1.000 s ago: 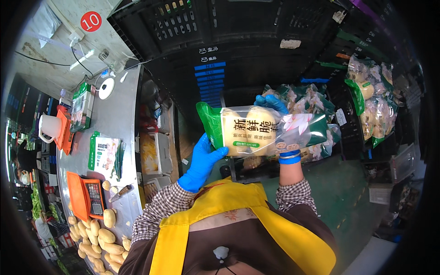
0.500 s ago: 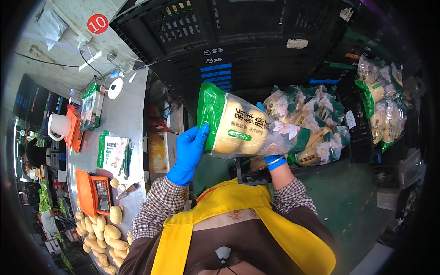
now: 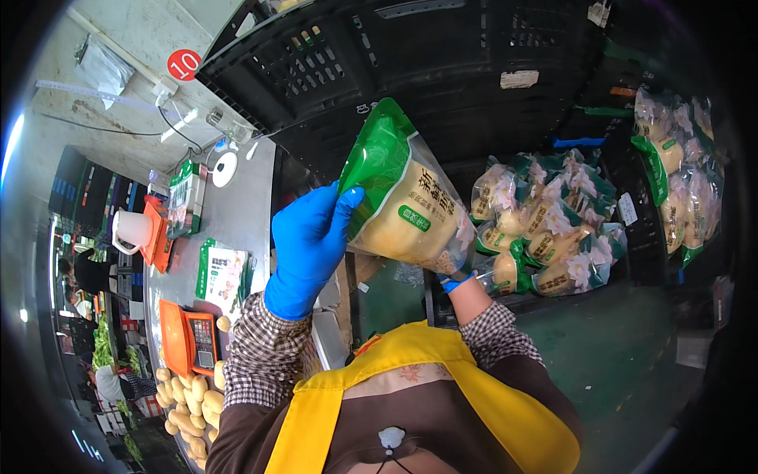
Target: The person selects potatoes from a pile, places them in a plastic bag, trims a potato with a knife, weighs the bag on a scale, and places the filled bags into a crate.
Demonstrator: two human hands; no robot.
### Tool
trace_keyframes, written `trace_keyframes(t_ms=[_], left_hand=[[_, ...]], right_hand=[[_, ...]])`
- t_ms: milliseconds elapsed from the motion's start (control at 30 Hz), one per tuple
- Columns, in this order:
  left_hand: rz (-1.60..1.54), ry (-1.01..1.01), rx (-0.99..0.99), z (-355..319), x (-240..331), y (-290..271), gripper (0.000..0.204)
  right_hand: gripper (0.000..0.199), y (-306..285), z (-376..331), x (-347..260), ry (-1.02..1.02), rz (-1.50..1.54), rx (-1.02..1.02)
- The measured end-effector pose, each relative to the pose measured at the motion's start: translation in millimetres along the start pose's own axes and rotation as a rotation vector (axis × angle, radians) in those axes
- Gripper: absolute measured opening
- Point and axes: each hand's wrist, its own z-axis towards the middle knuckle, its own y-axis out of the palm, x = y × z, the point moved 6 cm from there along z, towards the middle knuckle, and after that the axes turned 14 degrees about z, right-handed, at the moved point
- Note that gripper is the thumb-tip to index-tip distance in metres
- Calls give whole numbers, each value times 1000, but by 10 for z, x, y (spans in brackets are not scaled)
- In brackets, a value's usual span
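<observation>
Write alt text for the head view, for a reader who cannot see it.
A person in blue gloves holds up a clear, green-topped bag of pale potatoes, left hand at its top end, right hand mostly hidden beneath it. Filled bags are heaped at right; at left, a grey table carries an orange scale and loose potatoes.

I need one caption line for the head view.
Two blue-gloved hands, left hand and right hand, hold a green-topped produce bag.

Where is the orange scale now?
In the head view, the orange scale lies on the grey table at the person's left, just above the pile of potatoes.
</observation>
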Motion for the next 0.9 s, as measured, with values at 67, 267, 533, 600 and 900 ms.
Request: trace_keyframes(t_ms=[67, 267, 533, 600, 900], left_hand=[[-172, -159, -63, 67, -131, 61, 24], [-423, -513, -124, 149, -543, 293, 29], [-483, -596, -228, 19, -993, 591, 34], [-552, -667, -280, -112, -1051, 716, 34], [-866, -759, -299, -702, -1259, 1127, 34]], right_hand=[[54, -6, 17, -12, -17, 18, 4], [53, -94, -17, -214, -55, 28, 13], [53, -160, -88, -501, -91, -25, 35], [53, -186, -145, -617, -113, -49, 47], [52, -97, -206, -1136, -163, -178, 48]])
